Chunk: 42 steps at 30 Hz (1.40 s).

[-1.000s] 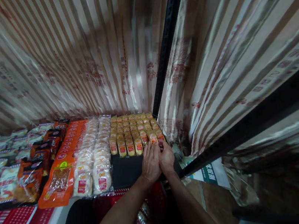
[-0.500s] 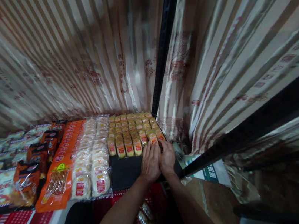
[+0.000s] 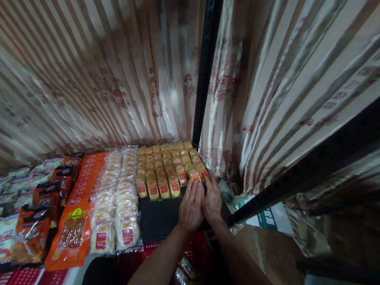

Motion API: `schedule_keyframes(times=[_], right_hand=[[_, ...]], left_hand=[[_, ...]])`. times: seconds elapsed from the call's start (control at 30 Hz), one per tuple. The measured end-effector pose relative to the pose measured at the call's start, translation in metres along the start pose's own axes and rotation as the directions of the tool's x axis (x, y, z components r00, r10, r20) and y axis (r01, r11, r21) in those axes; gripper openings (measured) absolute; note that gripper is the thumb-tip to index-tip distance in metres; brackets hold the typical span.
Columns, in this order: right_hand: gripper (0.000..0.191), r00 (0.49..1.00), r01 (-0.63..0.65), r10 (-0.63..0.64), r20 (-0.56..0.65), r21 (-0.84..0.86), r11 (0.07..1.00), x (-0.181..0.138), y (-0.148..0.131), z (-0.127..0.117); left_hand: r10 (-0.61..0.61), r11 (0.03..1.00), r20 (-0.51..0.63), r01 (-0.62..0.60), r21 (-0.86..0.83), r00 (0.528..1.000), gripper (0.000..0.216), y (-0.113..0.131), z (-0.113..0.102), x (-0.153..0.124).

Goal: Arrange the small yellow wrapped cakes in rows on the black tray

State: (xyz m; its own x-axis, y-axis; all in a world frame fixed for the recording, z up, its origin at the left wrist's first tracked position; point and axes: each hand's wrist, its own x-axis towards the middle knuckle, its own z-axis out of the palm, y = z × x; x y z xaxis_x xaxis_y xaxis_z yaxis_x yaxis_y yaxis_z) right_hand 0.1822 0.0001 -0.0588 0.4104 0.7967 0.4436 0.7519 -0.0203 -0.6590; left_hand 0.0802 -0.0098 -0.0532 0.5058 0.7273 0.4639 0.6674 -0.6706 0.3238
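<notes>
Rows of small yellow-wrapped snack cakes with red labels stand on the black shelf. My left hand lies with its fingers stretched forward, the tips touching a yellow snack pack at the front right of the rows. Close beside it, my right hand has its fingers extended along the rows' right end, against another yellow pack. Both hands look open, resting on the packs rather than wrapped round them. The fingers partly cover the lower parts of these packs.
Left of the cakes are clear packs of white round crackers, orange stick-snack bags and other snack bags. A black shelf post rises behind, against striped sheeting. Below, a red basket holds several wrapped packs.
My right hand's fingers have straightened and moved slightly forward along the right end of the rows. My left hand stays almost where it was.
</notes>
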Motion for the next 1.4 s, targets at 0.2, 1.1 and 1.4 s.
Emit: schedule_keyframes(times=[0.2,1.1,1.4], right_hand=[[0.046,1.000,-0.010,0.010,-0.005,-0.004,1.000,-0.001,-0.001,-0.001],[0.051,0.999,-0.025,0.025,-0.028,0.007,1.000,-0.002,-0.003,-0.003],[0.046,0.999,-0.009,0.009,-0.051,0.004,1.000,-0.019,-0.013,-0.017]], left_hand=[[-0.043,0.998,-0.030,0.042,-0.037,0.999,0.046,0.001,-0.002,0.001],[-0.098,0.993,-0.096,0.104,0.060,0.991,0.039,0.003,-0.002,0.001],[-0.100,0.994,-0.064,0.102,0.042,0.993,0.033,0.015,-0.021,-0.007]])
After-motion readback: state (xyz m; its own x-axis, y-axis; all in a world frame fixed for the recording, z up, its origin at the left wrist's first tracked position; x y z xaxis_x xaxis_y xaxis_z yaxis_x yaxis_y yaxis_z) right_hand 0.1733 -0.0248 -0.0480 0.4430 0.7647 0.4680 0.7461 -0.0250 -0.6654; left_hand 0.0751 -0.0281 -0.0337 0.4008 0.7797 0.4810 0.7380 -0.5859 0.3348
